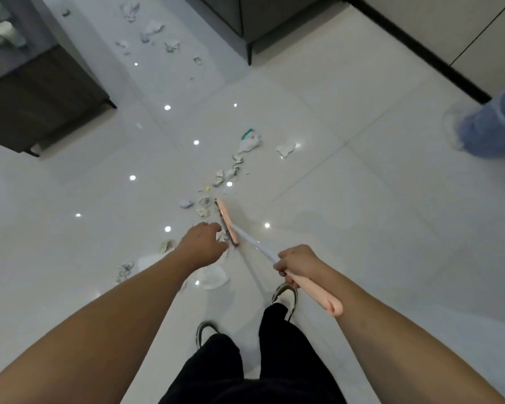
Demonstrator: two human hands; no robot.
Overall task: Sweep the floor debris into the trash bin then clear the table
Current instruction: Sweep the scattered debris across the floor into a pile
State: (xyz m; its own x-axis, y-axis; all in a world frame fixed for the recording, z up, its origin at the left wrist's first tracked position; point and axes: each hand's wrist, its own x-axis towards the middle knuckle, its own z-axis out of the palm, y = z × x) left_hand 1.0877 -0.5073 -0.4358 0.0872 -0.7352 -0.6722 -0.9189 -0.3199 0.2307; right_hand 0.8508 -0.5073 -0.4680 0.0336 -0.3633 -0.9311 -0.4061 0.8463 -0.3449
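Observation:
A broom with a pink head (226, 221), a white shaft and a pink grip lies slanted across the glossy white floor. My right hand (296, 262) grips the top of the shaft where the pink grip begins. My left hand (203, 246) hangs in front of me beside the broom head, fingers loosely curled, holding nothing that I can see. Crumpled paper scraps (231, 170) trail from the broom head away toward a white-and-green wad (250, 141). More paper scraps (213, 277) lie under my left wrist, and several pieces (152, 30) lie far ahead between the furniture.
A dark cabinet (38, 97) stands at the left, another dark unit (245, 21) at the top middle. A wall with black skirting (420, 53) runs along the right. Another person's foot in a blue shoe cover (490, 126) stands at the right edge. My own shoes (286, 298) are below.

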